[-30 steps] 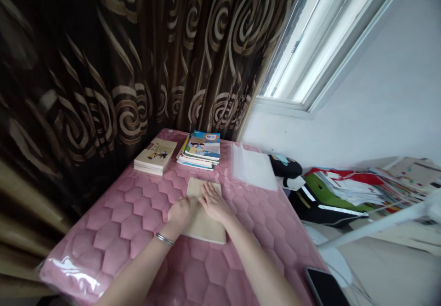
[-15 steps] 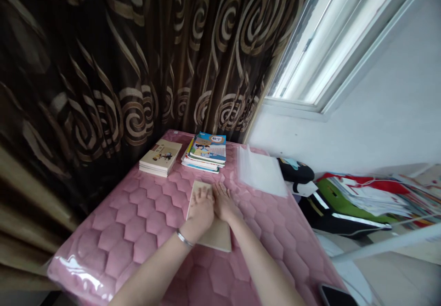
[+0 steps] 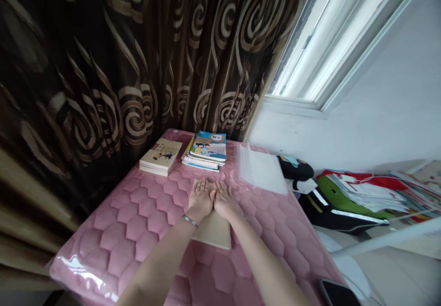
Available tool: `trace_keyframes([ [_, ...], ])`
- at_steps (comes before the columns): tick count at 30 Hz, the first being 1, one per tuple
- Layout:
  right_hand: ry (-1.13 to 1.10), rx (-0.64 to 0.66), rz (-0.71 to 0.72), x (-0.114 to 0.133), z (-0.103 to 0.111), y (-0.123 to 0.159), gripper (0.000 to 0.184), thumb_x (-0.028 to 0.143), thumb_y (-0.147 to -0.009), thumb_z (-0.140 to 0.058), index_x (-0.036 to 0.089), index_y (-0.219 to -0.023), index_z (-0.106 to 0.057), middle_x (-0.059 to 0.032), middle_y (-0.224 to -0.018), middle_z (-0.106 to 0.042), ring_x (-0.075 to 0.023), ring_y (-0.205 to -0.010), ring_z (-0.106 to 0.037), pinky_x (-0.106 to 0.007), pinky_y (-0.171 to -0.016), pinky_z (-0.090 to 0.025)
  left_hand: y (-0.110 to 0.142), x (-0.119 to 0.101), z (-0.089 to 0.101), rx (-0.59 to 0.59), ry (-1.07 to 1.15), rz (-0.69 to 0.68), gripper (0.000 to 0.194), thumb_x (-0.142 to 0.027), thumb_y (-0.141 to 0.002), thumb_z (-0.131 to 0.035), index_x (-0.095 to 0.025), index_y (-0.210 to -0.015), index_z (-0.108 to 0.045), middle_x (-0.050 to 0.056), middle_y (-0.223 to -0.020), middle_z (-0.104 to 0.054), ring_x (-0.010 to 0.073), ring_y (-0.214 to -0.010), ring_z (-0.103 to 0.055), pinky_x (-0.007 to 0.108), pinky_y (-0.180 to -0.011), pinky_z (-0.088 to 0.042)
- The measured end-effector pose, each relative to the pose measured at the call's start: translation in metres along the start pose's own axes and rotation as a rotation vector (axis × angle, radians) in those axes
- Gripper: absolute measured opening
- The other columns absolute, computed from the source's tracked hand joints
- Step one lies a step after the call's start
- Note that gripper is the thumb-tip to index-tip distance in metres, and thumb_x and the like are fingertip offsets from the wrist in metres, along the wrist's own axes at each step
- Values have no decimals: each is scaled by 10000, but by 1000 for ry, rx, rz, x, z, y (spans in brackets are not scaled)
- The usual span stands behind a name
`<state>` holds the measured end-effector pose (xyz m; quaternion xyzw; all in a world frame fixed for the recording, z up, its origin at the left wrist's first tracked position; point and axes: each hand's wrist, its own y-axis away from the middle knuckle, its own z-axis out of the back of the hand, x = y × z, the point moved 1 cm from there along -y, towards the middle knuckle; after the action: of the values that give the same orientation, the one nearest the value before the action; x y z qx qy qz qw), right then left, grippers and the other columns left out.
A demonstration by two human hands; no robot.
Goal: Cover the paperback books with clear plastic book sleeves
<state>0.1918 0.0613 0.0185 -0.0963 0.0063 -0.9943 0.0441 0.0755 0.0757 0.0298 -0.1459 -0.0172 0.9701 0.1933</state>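
Head camera view: a person's left hand (image 3: 201, 200) and right hand (image 3: 223, 200) lie side by side, palms down, on a pale cream book (image 3: 212, 231) on a bench (image 3: 113, 232) spread with a pink quilted cover under clear plastic. The fingers (image 3: 200, 189) are open and flat, slightly spread and gripping nothing, with the two thumbs close together. The hands hide the upper part of the book, and only its lower portion shows below the wrists. A metal bangle (image 3: 189, 221) circles the left wrist.

Beyond the pale book, a cream paperback (image 3: 161, 156) lies flat toward the left, with a stack of illustrated textbooks (image 3: 206, 151) just beside it. A clear plastic sleeve (image 3: 261, 168) lies flat beyond the book and to its right. Well to the right of the book, off the bench, a pile of papers (image 3: 365, 195) sits on a green-and-black bag (image 3: 344, 209). A black smartphone (image 3: 337, 294) lies nearer the camera on the same side. A brown swirl-patterned curtain (image 3: 103, 67) hangs beyond the book, and a bright window (image 3: 327, 39) sits beyond it to the right.
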Motion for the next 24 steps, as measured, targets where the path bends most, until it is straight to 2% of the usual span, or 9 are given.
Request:
trace_keyframes([
  [5,7,23,-4,3,6,2,579,242,-966,-218,55,-1511,-278,-145,-1597,-196,-262,-1496,-97,-525,-1191,-93,11,1,4,12,-26,14,643,-388,-988,-214,10,-1486,-302,192,-1576,-241,267,-1485,-177,427,-1219,-148],
  [9,-4,56,-41,7,11,2,605,323,-981,-214,44,-1517,-245,-131,-1604,-169,-250,-1496,-95,-502,-1198,-75,43,14,8,34,-10,22,644,-387,-977,-278,-30,-1513,-251,173,-1601,-172,273,-1489,-155,432,-1201,-196],
  [12,-11,68,-55,7,14,1,614,342,-987,-197,38,-1521,-226,-140,-1602,-170,-239,-1498,-89,-498,-1197,-62,71,27,12,47,36,63,634,-359,-974,-291,-54,-1525,-218,176,-1609,-132,268,-1477,-209,423,-1182,-245],
  [15,-5,73,-55,8,17,1,608,346,-991,-198,56,-1525,-224,-133,-1605,-163,-238,-1499,-72,-503,-1194,-44,87,33,15,71,56,91,608,-335,-986,-252,-73,-1532,-201,168,-1600,-193,241,-1461,-264,412,-1190,-230],
  [19,60,-22,-53,25,14,14,576,308,-988,-237,50,-1498,-306,-141,-1599,-171,-261,-1498,-69,-521,-1189,-22,90,33,14,65,40,106,594,-311,-986,-265,-61,-1523,-228,167,-1574,-282,235,-1457,-275,407,-1198,-219],
  [22,44,-66,-19,48,0,38,565,300,-991,-256,36,-1485,-332,-164,-1576,-236,-276,-1481,-172,-498,-1189,-120,88,34,8,42,10,82,578,-283,-985,-261,-48,-1513,-250,169,-1565,-304,235,-1450,-292,410,-1195,-230],
  [24,26,-109,71,58,-10,58,555,303,-1001,-235,66,-1495,-326,-138,-1575,-256,-258,-1476,-199,-457,-1194,-151,87,37,4,23,-8,48,572,-263,-982,-260,-39,-1508,-259,174,-1558,-318,234,-1451,-291,410,-1191,-240],
])
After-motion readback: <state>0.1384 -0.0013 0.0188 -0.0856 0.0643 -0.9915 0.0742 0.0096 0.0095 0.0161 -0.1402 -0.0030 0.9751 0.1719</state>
